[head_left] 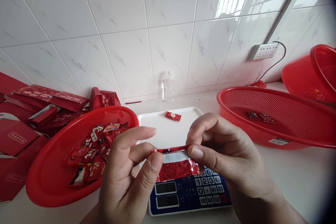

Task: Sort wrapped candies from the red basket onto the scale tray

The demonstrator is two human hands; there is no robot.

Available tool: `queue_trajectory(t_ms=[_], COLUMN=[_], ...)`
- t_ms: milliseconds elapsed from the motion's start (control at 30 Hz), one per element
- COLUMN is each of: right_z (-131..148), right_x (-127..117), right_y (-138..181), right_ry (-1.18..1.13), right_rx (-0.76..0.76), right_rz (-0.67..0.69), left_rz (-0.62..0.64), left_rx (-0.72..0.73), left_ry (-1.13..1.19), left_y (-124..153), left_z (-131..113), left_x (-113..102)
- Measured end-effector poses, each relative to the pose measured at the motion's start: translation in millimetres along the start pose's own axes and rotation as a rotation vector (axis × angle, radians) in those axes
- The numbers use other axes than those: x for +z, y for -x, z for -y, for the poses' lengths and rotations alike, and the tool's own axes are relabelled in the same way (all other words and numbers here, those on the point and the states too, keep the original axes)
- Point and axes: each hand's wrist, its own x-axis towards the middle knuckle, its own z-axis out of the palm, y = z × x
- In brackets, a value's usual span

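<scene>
The left hand (pixel 128 175) and right hand (pixel 233 159), pinched nearly closed, hold a packet (pixel 177 171) by opposite ends above the scale (pixel 189 204). From it, a second packet (pixel 173 116) lies at twelve o'clock, a basket (pixel 49 178) at nine.

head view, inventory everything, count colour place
held packet: 1, red-silver, centre
tray packet: 1, red, on scale
scale: 1, blue-white, centre
baskets: 3, red, both sides
packets: many, mostly red, left basket
dark packets: 2, dark and red, front right basket
boxes: several, red, left
bottle: 1, clear, back
stick: 1, red, back
power strip: 1, white, right
cable: 1, black, right
unclear item: 1, red, by cable
wall: 1, white, back
table: 1, white, below
left hand: 1, bare, on held packet
right hand: 1, bare, on held packet
</scene>
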Motion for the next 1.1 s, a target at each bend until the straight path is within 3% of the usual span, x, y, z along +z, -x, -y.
queue_trajectory(t_ms=[400,600,1100], right_z=[0.2,0.2,1.2], right_x=[0.3,-0.6,-0.5], right_y=[-0.8,-0.9,-0.8], right_ry=[-0.028,-0.002,0.0], right_rx=[0.023,0.026,0.034], right_rz=[-0.011,-0.019,-0.008], left_rz=[0.038,-0.059,-0.063], left_rx=[0.002,-0.011,-0.023], left_ry=[0.003,-0.032,-0.028], left_y=[-0.2,2.0,2.4], left_z=[1.0,-0.7,-1.2], left_x=[-3.9,3.3,5.2])
